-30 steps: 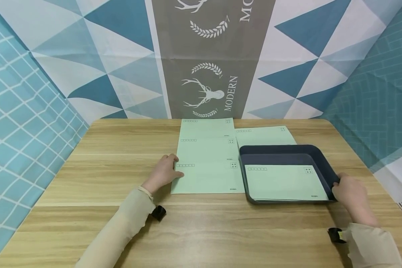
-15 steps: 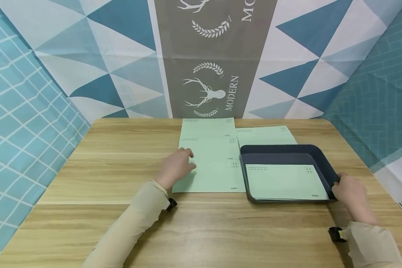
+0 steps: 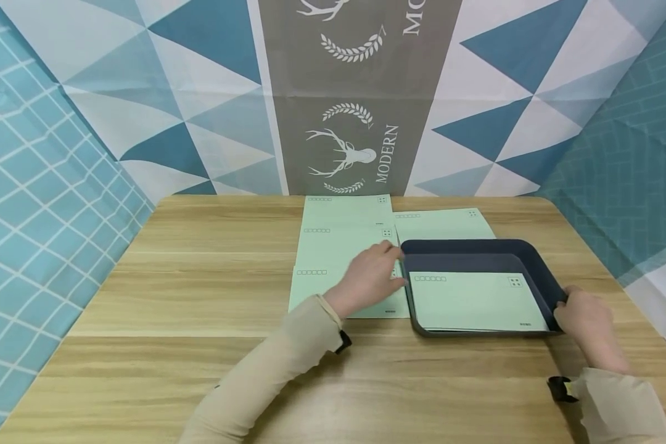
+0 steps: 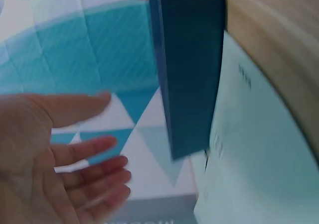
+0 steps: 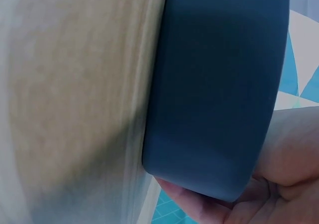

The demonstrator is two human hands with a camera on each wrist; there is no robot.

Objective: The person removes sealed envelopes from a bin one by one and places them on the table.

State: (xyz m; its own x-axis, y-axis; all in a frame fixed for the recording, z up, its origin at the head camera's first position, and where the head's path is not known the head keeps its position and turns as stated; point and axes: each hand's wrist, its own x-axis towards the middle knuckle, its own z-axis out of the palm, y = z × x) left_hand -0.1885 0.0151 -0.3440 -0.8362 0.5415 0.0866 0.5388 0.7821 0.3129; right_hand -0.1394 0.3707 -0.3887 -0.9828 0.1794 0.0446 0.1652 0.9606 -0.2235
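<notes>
In the head view a dark grey-blue tray (image 3: 466, 261) rests on the table. A pale green envelope (image 3: 480, 302) lies on top inside it, with another edge showing beneath. At the tray's right wall my right hand (image 3: 584, 324) grips the lower right corner; the right wrist view shows the fingers against the outer wall. My left hand (image 3: 369, 279) hovers over a column of green envelopes, its fingers spread near the tray's left rim. The left wrist view shows this left hand (image 4: 30, 149) holding nothing, thumb and fingers apart, facing the tray wall (image 4: 192, 74).
The envelope column is made of a back envelope (image 3: 344, 211), a middle envelope (image 3: 333, 246) and a front envelope (image 3: 313, 293). One more envelope (image 3: 444, 227) sticks out behind the tray. Beyond the wooden table (image 3: 200, 290) hangs a patterned cloth (image 3: 355, 80).
My left hand has left the front envelope's left edge and moved right across the envelopes to the tray's left rim. The right hand keeps its grip and the tray stays put.
</notes>
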